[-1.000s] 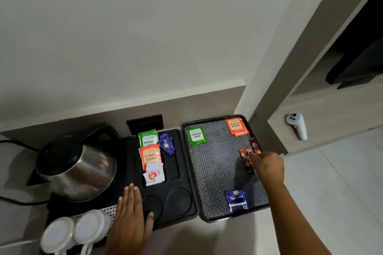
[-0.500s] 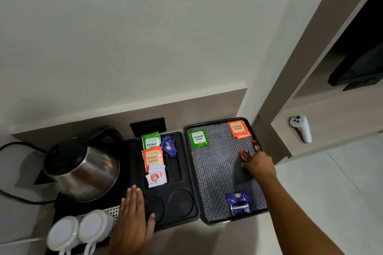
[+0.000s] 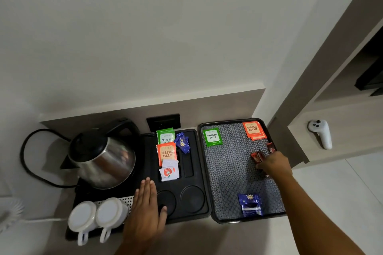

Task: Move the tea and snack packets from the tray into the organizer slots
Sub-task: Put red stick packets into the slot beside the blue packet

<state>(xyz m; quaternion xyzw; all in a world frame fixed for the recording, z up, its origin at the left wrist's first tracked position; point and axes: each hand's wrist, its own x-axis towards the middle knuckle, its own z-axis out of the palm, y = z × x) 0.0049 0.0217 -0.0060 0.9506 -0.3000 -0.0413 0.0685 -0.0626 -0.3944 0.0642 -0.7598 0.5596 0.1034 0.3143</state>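
The fingers (image 3: 261, 165) of the right hand (image 3: 274, 164) are curling down onto the red snack packets (image 3: 257, 156) near the right edge of the tray (image 3: 207, 174); whether they are actually gripping a packet cannot be told, since the hand is hiding the contact. A further red packet (image 3: 270, 147) is lying just beyond the hand, against the tray's right rim.

The left hand (image 3: 146, 211) is resting flat, fingers released and extended together, palm down on the front edge of the organizer (image 3: 198, 172), with the thumb lying over a round recess (image 3: 166, 201). It is holding nothing.

The following packets are lying on the patterned tray:
- a green tea packet (image 3: 212, 136) at the far left corner;
- a stack of orange tea packets (image 3: 253, 130) at the far right corner;
- a blue snack packet (image 3: 249, 204) near the front edge.

The organizer slots are already holding a green tea packet (image 3: 165, 136), an orange tea packet (image 3: 166, 153), white sachets (image 3: 169, 170) and blue snack packets (image 3: 182, 144).

The tray is sitting just to the right of the organizer on the table (image 3: 207, 238). A steel kettle (image 3: 102, 156) is standing at the organizer's left end, and two white cups (image 3: 97, 213) are sitting upside down in front of it. A white controller (image 3: 320, 133) is lying on the shelf to the right.
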